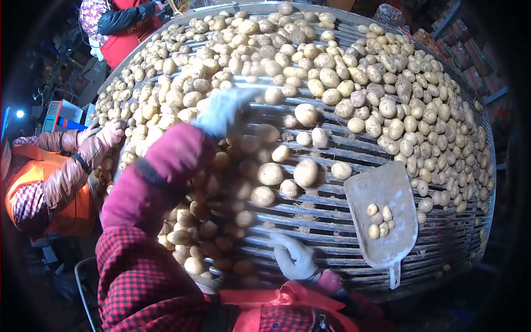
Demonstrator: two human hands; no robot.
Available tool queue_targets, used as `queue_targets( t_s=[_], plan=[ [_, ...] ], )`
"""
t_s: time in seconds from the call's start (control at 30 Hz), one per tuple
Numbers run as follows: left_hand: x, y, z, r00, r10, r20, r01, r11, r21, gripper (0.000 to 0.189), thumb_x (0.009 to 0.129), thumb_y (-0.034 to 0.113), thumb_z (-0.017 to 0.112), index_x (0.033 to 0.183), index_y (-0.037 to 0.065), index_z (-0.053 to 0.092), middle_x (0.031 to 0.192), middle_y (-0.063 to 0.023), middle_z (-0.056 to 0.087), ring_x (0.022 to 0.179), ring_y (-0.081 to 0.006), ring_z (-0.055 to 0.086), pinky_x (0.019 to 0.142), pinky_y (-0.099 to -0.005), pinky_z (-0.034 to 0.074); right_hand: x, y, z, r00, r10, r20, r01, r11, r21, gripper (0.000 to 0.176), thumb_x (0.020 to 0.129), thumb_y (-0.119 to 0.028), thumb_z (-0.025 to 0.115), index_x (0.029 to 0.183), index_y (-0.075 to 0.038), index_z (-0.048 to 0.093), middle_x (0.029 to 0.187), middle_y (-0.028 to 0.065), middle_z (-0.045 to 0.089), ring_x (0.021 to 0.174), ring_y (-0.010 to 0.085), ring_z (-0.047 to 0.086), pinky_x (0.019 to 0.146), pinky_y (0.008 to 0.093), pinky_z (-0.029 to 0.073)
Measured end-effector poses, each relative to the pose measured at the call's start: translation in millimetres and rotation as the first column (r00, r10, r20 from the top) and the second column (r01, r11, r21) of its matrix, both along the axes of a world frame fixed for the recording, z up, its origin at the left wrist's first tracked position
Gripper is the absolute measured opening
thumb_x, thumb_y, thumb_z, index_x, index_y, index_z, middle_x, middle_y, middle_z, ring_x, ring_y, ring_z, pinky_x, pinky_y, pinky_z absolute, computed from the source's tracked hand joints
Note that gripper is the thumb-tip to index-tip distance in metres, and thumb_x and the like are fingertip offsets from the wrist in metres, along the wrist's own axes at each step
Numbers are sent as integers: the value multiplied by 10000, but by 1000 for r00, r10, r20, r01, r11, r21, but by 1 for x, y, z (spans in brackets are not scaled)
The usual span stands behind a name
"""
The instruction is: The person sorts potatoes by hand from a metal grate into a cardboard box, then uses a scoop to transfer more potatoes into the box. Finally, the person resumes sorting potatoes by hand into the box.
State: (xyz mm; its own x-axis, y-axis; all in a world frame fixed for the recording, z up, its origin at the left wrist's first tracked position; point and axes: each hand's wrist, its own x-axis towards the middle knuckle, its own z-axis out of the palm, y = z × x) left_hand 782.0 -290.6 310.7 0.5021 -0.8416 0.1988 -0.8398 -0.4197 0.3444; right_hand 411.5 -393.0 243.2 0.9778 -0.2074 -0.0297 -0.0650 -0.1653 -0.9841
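Observation:
My left hand (224, 110), in a grey glove, reaches far forward over a slatted metal table (332, 210). It is beside a heap of potatoes (260, 44), and motion smears its fingers. Whether it touches a potato I cannot make out. Close to my body, my right hand (296, 259) rests low over the slats in a pale glove, fingers apart and holding nothing. Ahead of it lie several loose potatoes (270, 174). To the right, a shovel-shaped pan (381, 188) lies on the slats with several small potatoes (379, 222) in it, its short handle towards me.
A large bank of potatoes (420, 110) covers the table's right side. At left, a co-worker in an orange vest (55, 191) has hands at the table's edge. Another person in a red apron (127, 33) stands at the far left. Stacked red bundles (470, 61) are beyond the right edge.

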Motion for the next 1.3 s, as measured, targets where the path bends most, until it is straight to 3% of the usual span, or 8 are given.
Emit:
queue_targets(
  t_s=[0.17,0.23,0.6,0.83,1.0,1.1,1.23,1.3],
  plan=[
    [72,-36,-24,997,76,24,-80,950,302,476,944,329,684,1388,188,586,1132,-169,719,1090,-390,673,916,-459,537,0,-10,-5,997,72,30,-65,980,-189,341,960,-163,675,1279,-42,672,1105,197,737,1005,302,747,875,400,591],
    [81,-54,-16,934,215,-286,-90,915,394,459,930,289,684,1375,206,610,1143,-132,738,1076,-359,692,918,-443,545,-5,-9,-9,987,104,-126,-100,994,34,373,993,-191,649,1326,-23,641,1152,188,726,1034,274,733,891,384,583],
    [98,-50,-54,964,265,-16,-249,924,291,212,912,268,689,1083,146,715,1006,-153,743,971,-358,712,829,-457,555,-5,-8,-2,991,100,-91,-95,994,55,379,989,-157,641,1329,11,625,1115,180,724,997,241,720,881,365,574],
    [62,-58,-27,964,104,-243,-41,967,252,274,896,241,691,1150,141,718,1025,-143,746,966,-332,718,831,-442,555,-5,-9,-8,992,111,-56,-116,986,-119,402,977,-199,629,1349,-47,626,1134,169,727,1023,306,723,889,414,567],
    [68,-70,-63,980,199,-23,-189,957,219,292,878,231,710,1157,146,721,969,-127,750,928,-295,725,813,-429,557,-4,-10,-6,994,110,-6,-110,986,-126,429,938,-160,656,1355,-66,621,1057,181,733,982,330,722,855,440,563],
    [56,-60,-50,888,410,-206,-374,907,194,230,905,222,714,1120,140,720,938,-100,747,897,-214,718,790,-375,556,-4,-7,-10,996,62,61,-50,982,-184,325,963,-166,653,1274,-73,672,1025,193,728,918,358,722,804,444,563],
    [21,-73,-40,854,-28,-519,-138,951,-278,335,945,79,698,1275,71,642,1052,-43,710,878,-136,666,800,-293,557,-2,-4,-6,994,-7,109,23,989,-149,305,988,-210,650,1259,-74,682,1042,186,732,926,334,730,811,415,570],
    [-42,-108,-14,526,-200,-826,-184,922,-341,353,964,102,694,1302,38,618,1082,-54,711,907,-149,674,828,-290,559,-5,-3,-1,999,6,37,-2,995,-101,316,985,-206,656,1275,-82,677,1044,191,730,931,335,730,818,415,571]
  ],
)
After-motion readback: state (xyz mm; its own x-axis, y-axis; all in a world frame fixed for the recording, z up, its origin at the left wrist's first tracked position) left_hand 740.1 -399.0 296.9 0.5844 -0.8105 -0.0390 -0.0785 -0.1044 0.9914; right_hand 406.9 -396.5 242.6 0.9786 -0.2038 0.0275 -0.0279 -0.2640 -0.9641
